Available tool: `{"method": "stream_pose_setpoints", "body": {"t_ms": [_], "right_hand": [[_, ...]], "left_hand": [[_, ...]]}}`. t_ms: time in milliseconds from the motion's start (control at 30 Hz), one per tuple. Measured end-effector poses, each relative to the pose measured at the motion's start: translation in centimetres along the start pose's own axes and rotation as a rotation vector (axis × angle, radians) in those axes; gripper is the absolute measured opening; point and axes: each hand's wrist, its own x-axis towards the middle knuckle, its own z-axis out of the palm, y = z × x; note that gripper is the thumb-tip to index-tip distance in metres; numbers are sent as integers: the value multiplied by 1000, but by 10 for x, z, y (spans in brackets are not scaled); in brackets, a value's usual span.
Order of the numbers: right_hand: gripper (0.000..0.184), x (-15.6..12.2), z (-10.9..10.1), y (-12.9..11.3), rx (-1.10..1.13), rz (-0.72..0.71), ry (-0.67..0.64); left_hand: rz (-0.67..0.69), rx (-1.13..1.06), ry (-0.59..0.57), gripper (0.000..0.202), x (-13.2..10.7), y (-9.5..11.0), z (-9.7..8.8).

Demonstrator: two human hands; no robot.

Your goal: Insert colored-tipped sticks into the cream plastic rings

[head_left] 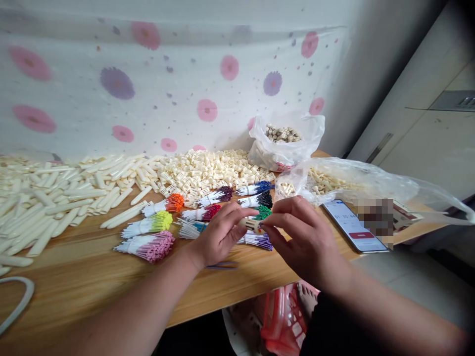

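My left hand (219,232) and my right hand (301,237) meet over the wooden table (92,277), both pinched on a small cream plastic barrel piece (251,225) held between them. A coloured refill tip shows at the right hand's fingertips. Bundles of pen refills lie just beyond the hands: pink (150,245), yellow-green (148,225), orange (165,204), red (202,213), purple (258,241), green (262,212), black (257,200) and blue (256,188).
Cream pen barrels (55,193) are heaped at the left, small ribbed cream parts (208,173) in the middle. Two plastic bags of parts (284,138) (334,180) stand at the right beside a phone (354,227). A red basket (284,321) sits below the table edge.
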Motion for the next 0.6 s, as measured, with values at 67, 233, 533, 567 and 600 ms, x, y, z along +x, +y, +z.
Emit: {"method": "stream_pose_setpoints", "body": {"t_ms": [67,233,533,567,600], "right_hand": [[6,-1,-1,0,-9,-10,17],[6,-3,-1,0,-20,-35,12],[11,-9,8,2,223,156,-6],[12,-9,9,2,267,189,-17],[13,-9,9,1,313,220,-34]], "left_hand": [[-16,-11,28,40,0,0,3],[-24,25,90,42,1,1,7],[-42,130,157,40,1,-1,9],[-43,133,164,39,1,-2,9],[-46,134,168,38,0,-3,10]]}}
